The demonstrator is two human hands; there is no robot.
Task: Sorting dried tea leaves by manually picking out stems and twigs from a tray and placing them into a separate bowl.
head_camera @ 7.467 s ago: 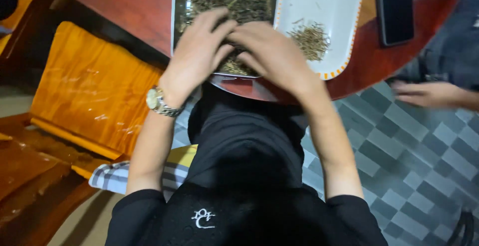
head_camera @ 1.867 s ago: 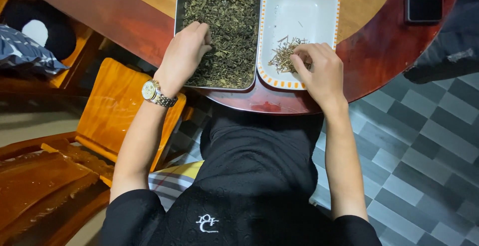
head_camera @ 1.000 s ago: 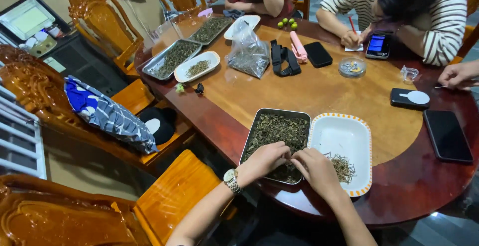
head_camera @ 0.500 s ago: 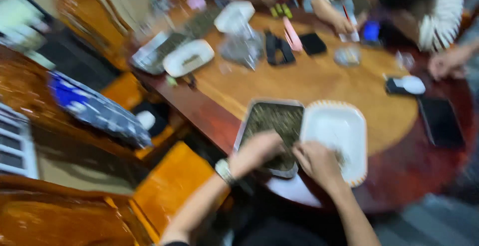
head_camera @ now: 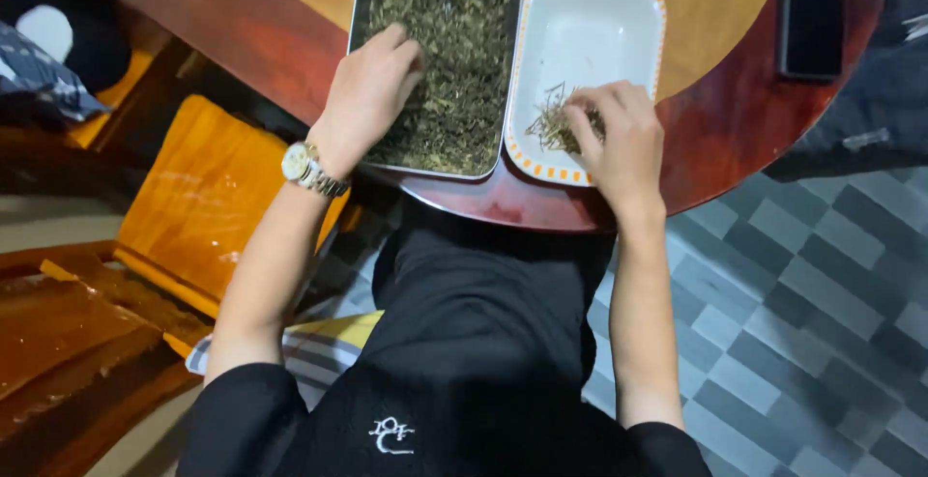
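Note:
A metal tray [head_camera: 360, 13] full of dried green leaves [head_camera: 464, 61] sits on the round wooden table [head_camera: 290, 13]. To its right lies a white dish with an orange rim [head_camera: 599, 13] holding a small pile of stems [head_camera: 551, 129]. My left hand [head_camera: 372, 90], with a wristwatch, rests on the leaves at the tray's left side, fingers curled. Over the stems in the dish, my right hand [head_camera: 619, 144] has its fingers bent down onto them.
A dark phone [head_camera: 814, 13] lies on the table at the upper right. A wooden chair seat [head_camera: 213, 197] stands to my left. Grey tiled floor [head_camera: 812, 303] spreads out on the right. A dark bag [head_camera: 39, 42] lies at the far left.
The view dropped from the whole table with other people back down to my hands. My right hand moved from the tray's edge into the white dish.

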